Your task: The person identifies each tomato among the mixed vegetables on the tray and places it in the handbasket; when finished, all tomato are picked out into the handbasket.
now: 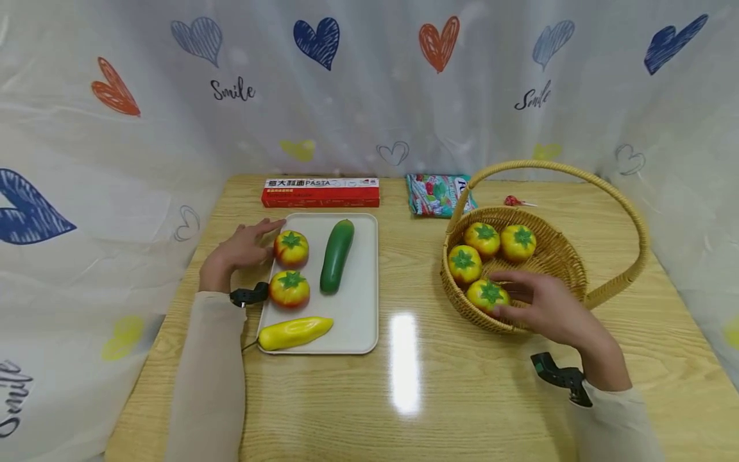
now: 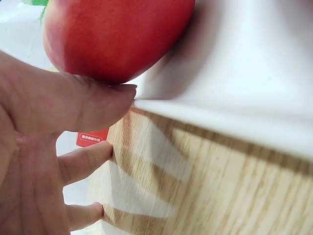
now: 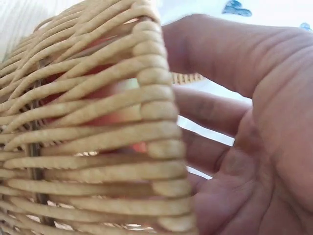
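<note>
My right hand (image 1: 545,308) reaches over the near side of the wicker basket (image 1: 554,247), thumb and fingers curled round a yellow-red tomato (image 1: 487,295) with a green star-shaped top. Wicker partly hides this hold in the right wrist view. Three similar tomatoes (image 1: 518,242) lie in the basket. My left hand (image 1: 242,247) is at the left edge of the white tray (image 1: 355,327), fingers spread. In the left wrist view its thumb (image 2: 98,103) lies against a tomato (image 2: 117,34). Another tomato (image 1: 290,289), a green cucumber (image 1: 337,256) and a yellow pepper (image 1: 296,333) lie on the tray.
Behind the tray lies a red-and-white pasta box (image 1: 320,192). A teal candy bag (image 1: 440,194) and a red lollipop (image 1: 512,201) lie at the back by the basket. The basket's tall handle (image 1: 641,237) arches to the right. A printed curtain (image 1: 358,96) hangs behind the table.
</note>
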The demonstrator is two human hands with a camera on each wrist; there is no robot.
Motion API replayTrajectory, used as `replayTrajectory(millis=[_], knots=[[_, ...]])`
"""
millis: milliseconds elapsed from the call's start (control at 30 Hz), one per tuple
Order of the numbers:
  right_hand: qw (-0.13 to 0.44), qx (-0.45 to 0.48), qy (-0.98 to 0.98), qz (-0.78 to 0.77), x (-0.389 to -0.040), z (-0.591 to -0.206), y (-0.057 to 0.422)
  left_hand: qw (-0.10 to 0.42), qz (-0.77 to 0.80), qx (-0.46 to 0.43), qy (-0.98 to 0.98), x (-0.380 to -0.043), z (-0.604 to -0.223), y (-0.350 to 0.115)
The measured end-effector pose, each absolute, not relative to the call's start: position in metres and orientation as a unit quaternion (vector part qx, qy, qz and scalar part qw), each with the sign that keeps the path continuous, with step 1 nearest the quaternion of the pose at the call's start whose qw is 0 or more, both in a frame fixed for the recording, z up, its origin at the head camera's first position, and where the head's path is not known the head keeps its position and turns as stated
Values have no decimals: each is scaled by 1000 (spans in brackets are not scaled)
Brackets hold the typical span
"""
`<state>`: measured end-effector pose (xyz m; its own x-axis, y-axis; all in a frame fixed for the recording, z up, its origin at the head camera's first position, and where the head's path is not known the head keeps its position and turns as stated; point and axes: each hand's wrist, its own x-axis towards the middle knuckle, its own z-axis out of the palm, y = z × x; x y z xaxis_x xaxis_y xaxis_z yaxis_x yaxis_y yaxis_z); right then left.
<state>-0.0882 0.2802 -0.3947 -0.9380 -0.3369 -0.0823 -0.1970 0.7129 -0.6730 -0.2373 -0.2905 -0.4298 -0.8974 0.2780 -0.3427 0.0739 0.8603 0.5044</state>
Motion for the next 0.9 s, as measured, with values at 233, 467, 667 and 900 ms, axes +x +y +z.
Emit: replayTrajectory(millis=[233,467,667,900], knots=[[75,-143,929,-333,-84,-396,288,210,249,90,941,-238,-429,-289],[-2,-157,919,-362,-85,-390,272,204,249,99,942,-239,-429,-289],[-13,-224,877,-425,-99,-385,225,205,250,98,941,-240,-431,-291],[26,-301,841,-450,-133,-382,149,204,257,103,939,-241,-434,-294]])
